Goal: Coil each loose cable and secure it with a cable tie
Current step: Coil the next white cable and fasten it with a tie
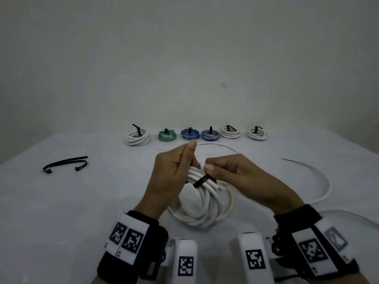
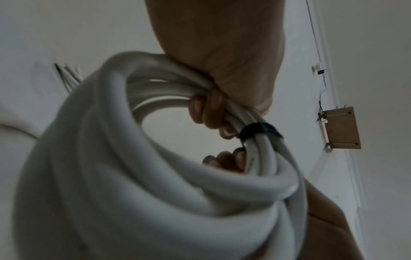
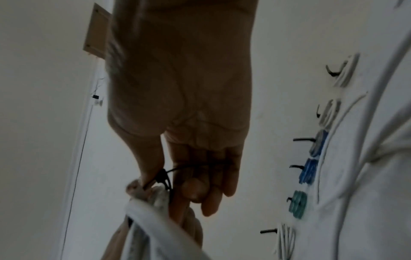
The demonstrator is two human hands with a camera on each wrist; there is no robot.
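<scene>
1. At the far left of the worktop (image 1: 61, 201) lie two spare black ties (image 1: 65, 163), near each other and not used yet.
2. At the back stands a row of six done coils (image 1: 196, 133), each with a black tie on it: white, green, blue, blue, white, white.
3. The left hand (image 1: 170, 177) is curled round the top of the white cable coil (image 1: 202, 208). It holds the loops in a bunch, lifted over the worktop near the person.
4. A black cable tie (image 1: 202, 180) is wrapped round the bunch, just beside the left fingers (image 2: 211, 112).
5. The right hand (image 1: 235, 177) pinches at the tie with thumb and finger. In the right wrist view a thin black tail (image 3: 177, 169) runs from the tie across its fingers.
6. The step in hand looks like fastening the tie on this coil. The next move likely calls for pulling the tail tight while the left hand keeps the loops together.
7. To the right, a loose white cable (image 1: 320, 181) curves on the worktop, not yet coiled. It probably comes after this one.
8. No brand or words can be read. The wrist bands (image 1: 127, 236) show only black-and-white square patterns.
</scene>
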